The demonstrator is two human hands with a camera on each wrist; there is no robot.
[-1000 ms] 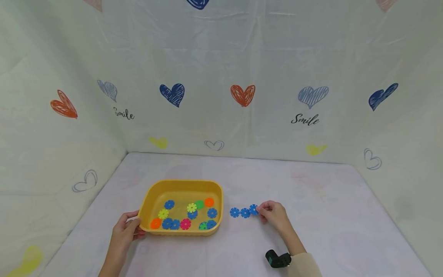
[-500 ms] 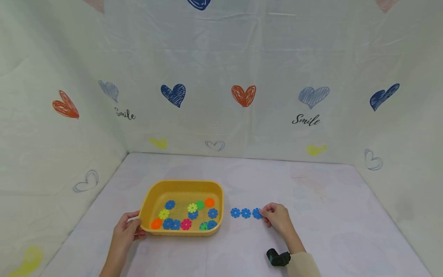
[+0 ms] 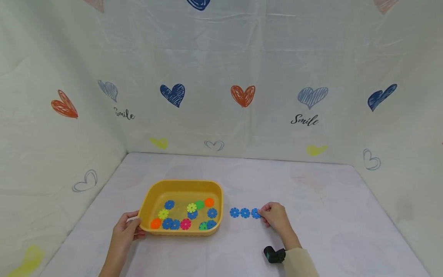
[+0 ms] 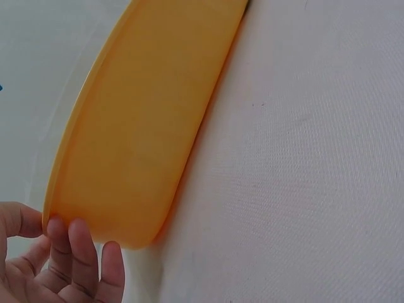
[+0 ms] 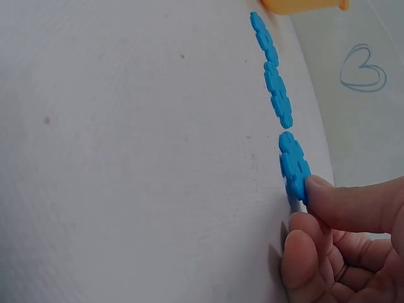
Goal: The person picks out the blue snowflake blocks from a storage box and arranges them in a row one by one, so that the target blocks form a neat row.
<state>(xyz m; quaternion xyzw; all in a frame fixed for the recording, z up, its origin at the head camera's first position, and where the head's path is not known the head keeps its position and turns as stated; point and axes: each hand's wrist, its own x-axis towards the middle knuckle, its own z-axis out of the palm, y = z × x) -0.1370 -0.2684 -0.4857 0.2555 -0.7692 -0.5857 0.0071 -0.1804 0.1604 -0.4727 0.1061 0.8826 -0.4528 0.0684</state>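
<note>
A person's two bare hands work over a white table [image 3: 328, 215]. The left hand [image 3: 126, 227] holds a yellow tray [image 3: 187, 187] by its near left corner, the thumb at the rim and the fingers clamped against the outer wall, slightly spread. The tray sits flat, left of the table's middle. Inside it lie small notched, flower-shaped discs: blue, yellow-green, green, orange and one pink disc [image 3: 185, 224]. Some overlap, such as a yellow-green disc [image 3: 192, 207] partly covering a blue one.

Just to the right of the tray, three blue discs form a straight sideways row on the table: a left disc [image 3: 234, 212], a middle disc [image 3: 245, 213] and a right disc [image 3: 255, 213]. The right hand [image 3: 275, 216] pinches the right disc at its outer edge between thumb and fingertips, the other fingers curled beneath. A narrow gap parts this disc from the middle one; whether the other two touch is hard to tell.

A black device [image 3: 274, 254] sits at the right wrist, beside a beige sleeve [image 3: 300, 263]. Behind hangs a pale sheet [image 3: 270, 57] printed with hearts and the word "Smile"
</note>
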